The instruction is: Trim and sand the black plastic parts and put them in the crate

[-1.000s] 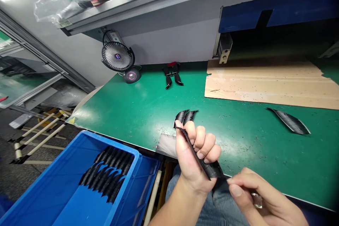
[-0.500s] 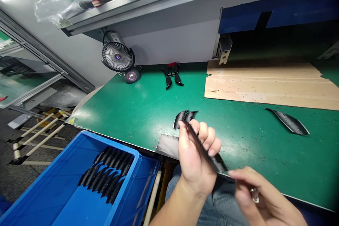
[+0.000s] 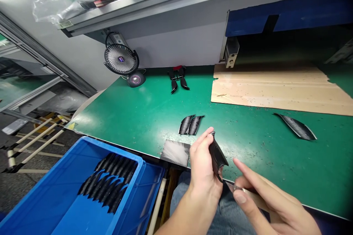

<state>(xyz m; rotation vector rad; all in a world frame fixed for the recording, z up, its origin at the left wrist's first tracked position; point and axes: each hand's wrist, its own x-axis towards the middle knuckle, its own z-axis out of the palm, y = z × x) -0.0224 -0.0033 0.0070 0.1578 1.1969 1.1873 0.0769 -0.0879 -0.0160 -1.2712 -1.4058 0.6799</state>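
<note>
One black curved part (image 3: 217, 155) sits pinched in the left hand (image 3: 202, 170) above the tabletop's (image 3: 143, 114) near edge; the right hand (image 3: 264, 202) grips a small metal tool (image 3: 239, 188) just beside it. Two similar parts (image 3: 191, 124) lie nearby.

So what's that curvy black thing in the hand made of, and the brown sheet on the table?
The curved black piece in the left hand looks like moulded plastic: dark, thin, with a faint sheen and fine ribbing. The brown sheet looks like cardboard: matt tan, flat, with a torn edge and long fold lines. Neither is certain from looks alone.
</note>
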